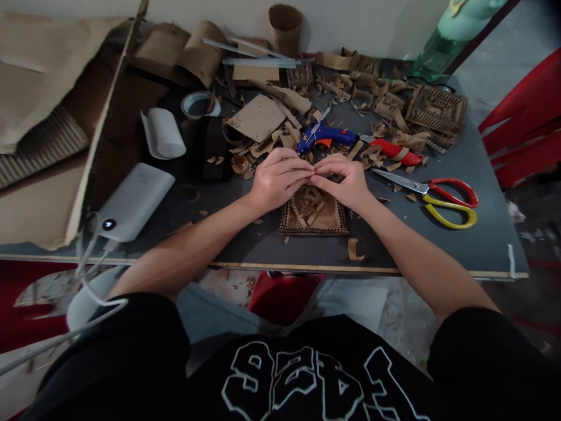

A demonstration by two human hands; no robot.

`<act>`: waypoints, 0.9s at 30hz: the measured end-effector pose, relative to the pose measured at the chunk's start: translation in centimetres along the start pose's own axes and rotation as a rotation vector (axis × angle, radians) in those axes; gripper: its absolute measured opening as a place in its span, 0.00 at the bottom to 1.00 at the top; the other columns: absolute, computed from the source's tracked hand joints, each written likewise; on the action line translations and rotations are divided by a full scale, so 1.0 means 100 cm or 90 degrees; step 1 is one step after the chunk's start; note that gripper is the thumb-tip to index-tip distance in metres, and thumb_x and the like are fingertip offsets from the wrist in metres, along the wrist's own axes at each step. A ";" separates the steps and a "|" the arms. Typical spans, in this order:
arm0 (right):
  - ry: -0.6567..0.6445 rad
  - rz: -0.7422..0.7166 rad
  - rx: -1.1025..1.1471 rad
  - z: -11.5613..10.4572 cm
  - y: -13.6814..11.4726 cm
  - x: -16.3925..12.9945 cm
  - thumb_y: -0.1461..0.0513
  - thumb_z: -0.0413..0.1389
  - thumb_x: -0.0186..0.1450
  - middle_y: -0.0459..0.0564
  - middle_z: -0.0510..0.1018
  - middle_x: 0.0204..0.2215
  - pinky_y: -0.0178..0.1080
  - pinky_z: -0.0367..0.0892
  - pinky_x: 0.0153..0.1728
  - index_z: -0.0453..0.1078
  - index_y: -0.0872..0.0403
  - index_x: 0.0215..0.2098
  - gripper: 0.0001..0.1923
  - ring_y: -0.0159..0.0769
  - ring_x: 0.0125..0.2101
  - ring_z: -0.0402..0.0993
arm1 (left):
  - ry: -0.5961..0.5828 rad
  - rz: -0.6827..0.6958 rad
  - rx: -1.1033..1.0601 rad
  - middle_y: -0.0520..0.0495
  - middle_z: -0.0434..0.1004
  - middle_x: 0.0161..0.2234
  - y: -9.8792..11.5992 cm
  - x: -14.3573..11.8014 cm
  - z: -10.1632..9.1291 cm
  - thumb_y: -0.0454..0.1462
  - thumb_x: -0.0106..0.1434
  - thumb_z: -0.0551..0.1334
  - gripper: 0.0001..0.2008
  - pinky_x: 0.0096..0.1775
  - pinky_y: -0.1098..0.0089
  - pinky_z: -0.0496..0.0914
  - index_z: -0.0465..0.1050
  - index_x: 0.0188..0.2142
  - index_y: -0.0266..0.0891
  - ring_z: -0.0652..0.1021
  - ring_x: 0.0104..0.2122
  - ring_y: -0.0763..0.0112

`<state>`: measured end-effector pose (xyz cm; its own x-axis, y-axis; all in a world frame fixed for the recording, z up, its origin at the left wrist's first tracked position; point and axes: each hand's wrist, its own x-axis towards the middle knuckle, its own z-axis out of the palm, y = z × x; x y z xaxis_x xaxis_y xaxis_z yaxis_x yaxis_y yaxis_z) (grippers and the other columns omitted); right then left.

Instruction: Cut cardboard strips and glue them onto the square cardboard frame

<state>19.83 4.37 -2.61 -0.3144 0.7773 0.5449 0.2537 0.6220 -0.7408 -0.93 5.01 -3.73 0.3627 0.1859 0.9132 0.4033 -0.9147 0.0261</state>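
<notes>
My left hand (278,178) and my right hand (344,180) meet fingertip to fingertip just above a small square cardboard tray (331,221) lined with crossed cardboard strips. Both hands pinch something small between the fingertips, apparently a cardboard strip, though the fingers hide it. The tray lies flat on the dark table (473,245) near its front edge. A blue glue gun (326,137) lies just beyond my hands.
Red-and-yellow scissors (442,199) lie to the right, a red cutter (397,151) behind them. Cardboard scraps and woven cardboard pieces (433,111) crowd the back. A white power bank (134,202) with cable, tape roll (197,105) and large cardboard sheets (48,117) sit left. A red chair (526,123) stands right.
</notes>
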 end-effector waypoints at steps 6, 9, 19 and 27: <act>-0.007 0.001 0.035 0.000 0.000 0.000 0.40 0.65 0.60 0.50 0.87 0.34 0.46 0.75 0.45 0.82 0.49 0.29 0.23 0.40 0.38 0.82 | -0.013 -0.011 0.013 0.51 0.84 0.40 0.001 0.000 -0.001 0.36 0.67 0.68 0.07 0.44 0.67 0.76 0.79 0.45 0.42 0.78 0.43 0.70; 0.015 0.001 0.012 0.002 0.001 -0.001 0.42 0.68 0.59 0.50 0.87 0.33 0.46 0.75 0.43 0.82 0.50 0.29 0.20 0.41 0.37 0.83 | -0.027 -0.022 0.003 0.51 0.84 0.40 -0.001 -0.004 -0.001 0.35 0.67 0.68 0.07 0.44 0.65 0.75 0.79 0.45 0.43 0.78 0.44 0.69; -0.030 -0.007 -0.004 -0.002 0.000 0.001 0.42 0.64 0.63 0.50 0.86 0.35 0.47 0.75 0.44 0.82 0.49 0.30 0.20 0.41 0.37 0.82 | -0.054 -0.063 -0.012 0.49 0.85 0.41 -0.001 -0.009 -0.001 0.39 0.65 0.69 0.09 0.47 0.66 0.75 0.81 0.45 0.43 0.78 0.45 0.69; -0.038 -0.012 0.000 0.000 0.000 0.001 0.43 0.61 0.67 0.51 0.86 0.37 0.45 0.75 0.44 0.82 0.50 0.32 0.21 0.40 0.40 0.82 | -0.041 -0.029 0.051 0.50 0.85 0.40 0.000 -0.005 -0.001 0.40 0.66 0.69 0.08 0.44 0.65 0.75 0.81 0.44 0.42 0.79 0.44 0.68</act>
<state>19.83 4.46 -2.59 -0.3732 0.7582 0.5346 0.2464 0.6365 -0.7308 -1.16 4.94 -4.13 0.3949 0.2516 0.8836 0.4850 -0.8739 0.0321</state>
